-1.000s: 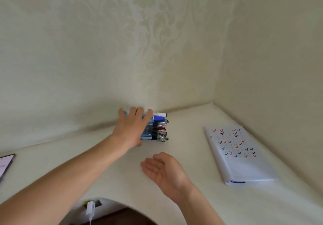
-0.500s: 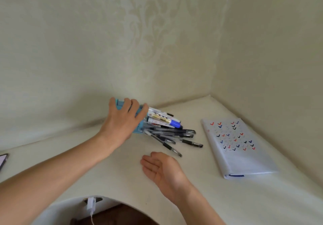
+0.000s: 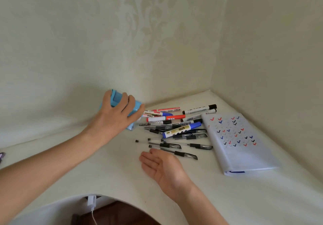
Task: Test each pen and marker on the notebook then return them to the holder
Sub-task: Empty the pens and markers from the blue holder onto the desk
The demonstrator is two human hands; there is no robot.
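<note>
Fingers (image 3: pixel 125 100) of the left hand (image 3: pixel 113 120) curl round the tipped blue holder (image 3: pixel 116 98); right hand (image 3: pixel 162 165) lies palm-up, fingers relaxed, holding nothing. Pens and markers (image 3: pixel 176 130) lie heaped on the desk (image 3: pixel 227 198) between holder and notebook (image 3: pixel 239 144). Judged light, stiff, liable to roll: pinch one mid-barrel.

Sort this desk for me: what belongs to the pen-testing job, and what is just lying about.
Job: blue holder, gripped tilted by the left hand; spilled pens and markers; closed notebook.
Lying about: dark object at the left edge; white plug and cable below the desk.
</note>
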